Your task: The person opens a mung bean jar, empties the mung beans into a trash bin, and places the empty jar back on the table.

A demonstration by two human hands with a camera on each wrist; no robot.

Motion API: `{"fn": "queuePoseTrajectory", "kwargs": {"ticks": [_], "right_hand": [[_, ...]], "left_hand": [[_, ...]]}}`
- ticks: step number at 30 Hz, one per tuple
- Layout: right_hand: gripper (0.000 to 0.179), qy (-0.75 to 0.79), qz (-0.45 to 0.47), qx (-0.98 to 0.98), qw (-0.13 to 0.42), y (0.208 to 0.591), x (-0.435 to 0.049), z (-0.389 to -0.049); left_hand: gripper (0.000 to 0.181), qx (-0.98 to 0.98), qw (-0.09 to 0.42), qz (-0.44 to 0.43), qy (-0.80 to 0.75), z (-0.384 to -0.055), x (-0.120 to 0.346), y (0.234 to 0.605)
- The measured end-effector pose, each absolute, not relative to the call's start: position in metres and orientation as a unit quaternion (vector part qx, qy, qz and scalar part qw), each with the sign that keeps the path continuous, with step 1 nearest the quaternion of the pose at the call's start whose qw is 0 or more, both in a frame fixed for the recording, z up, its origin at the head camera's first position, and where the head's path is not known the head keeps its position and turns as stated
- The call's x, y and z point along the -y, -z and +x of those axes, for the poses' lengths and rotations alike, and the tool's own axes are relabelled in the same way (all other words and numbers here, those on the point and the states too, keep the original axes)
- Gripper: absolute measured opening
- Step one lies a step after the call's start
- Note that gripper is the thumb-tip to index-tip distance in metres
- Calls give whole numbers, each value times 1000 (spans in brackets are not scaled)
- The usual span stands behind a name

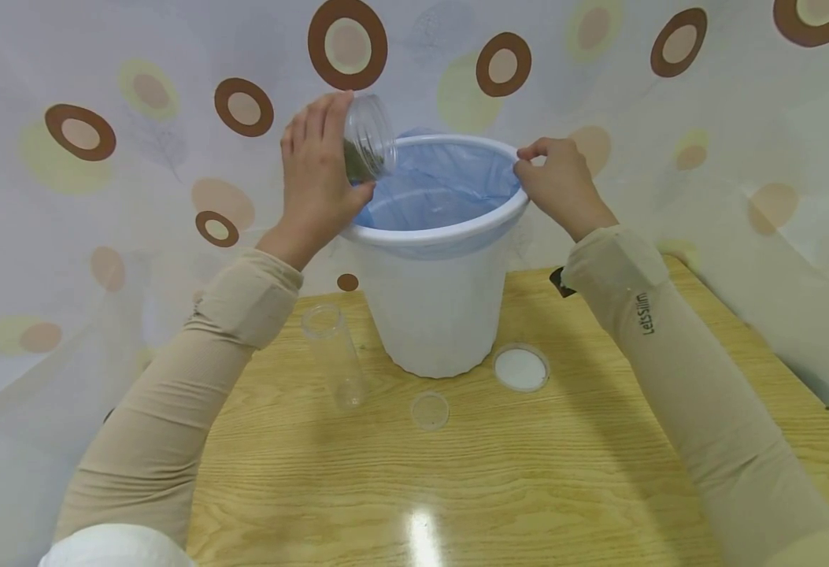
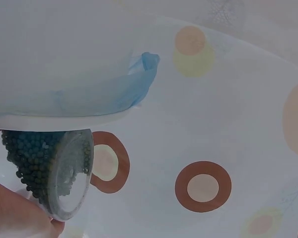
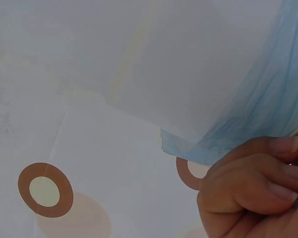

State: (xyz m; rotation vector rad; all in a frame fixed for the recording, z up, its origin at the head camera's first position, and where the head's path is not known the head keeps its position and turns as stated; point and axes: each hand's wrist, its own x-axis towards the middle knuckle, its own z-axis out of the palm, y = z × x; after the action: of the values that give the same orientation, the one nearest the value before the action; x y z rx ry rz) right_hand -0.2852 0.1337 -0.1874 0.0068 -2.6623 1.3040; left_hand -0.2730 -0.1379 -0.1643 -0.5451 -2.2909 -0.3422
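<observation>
My left hand (image 1: 315, 173) grips a clear jar (image 1: 371, 118) by its side and holds it tilted over the left rim of a white bin (image 1: 435, 307). Small round green beans (image 2: 32, 166) lie along the jar's lower side, towards its mouth. A thin blue bag (image 1: 435, 193) lines the bin and folds out over its edge. At the far right side, my right hand (image 1: 559, 185) pinches the rim with thumb and forefinger. In the right wrist view, that hand's other fingers (image 3: 253, 183) are curled beside the bag.
A tall clear container (image 1: 336, 358) without a lid stands on the wooden table (image 1: 343, 488), left of the bin. In front of the bin lie a small clear disc (image 1: 430, 411) and a larger white-centred lid (image 1: 521, 368). Behind hangs a patterned white sheet (image 1: 152, 205).
</observation>
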Motion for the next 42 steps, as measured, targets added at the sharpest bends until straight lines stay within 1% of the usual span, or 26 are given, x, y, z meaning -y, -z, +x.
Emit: {"fn": "queuePoseTrajectory", "kwargs": {"ticks": [7, 18, 42], "right_hand": [[47, -436, -1, 896, 88, 186, -132, -284], [47, -436, -4, 896, 84, 185, -132, -283], [47, -438, -9, 896, 79, 186, -132, -285]], "left_hand": [[82, 896, 369, -219, 112, -273, 138, 164], [86, 907, 345, -226, 82, -273, 138, 162], [88, 913, 331, -233, 56, -273, 140, 161]]}}
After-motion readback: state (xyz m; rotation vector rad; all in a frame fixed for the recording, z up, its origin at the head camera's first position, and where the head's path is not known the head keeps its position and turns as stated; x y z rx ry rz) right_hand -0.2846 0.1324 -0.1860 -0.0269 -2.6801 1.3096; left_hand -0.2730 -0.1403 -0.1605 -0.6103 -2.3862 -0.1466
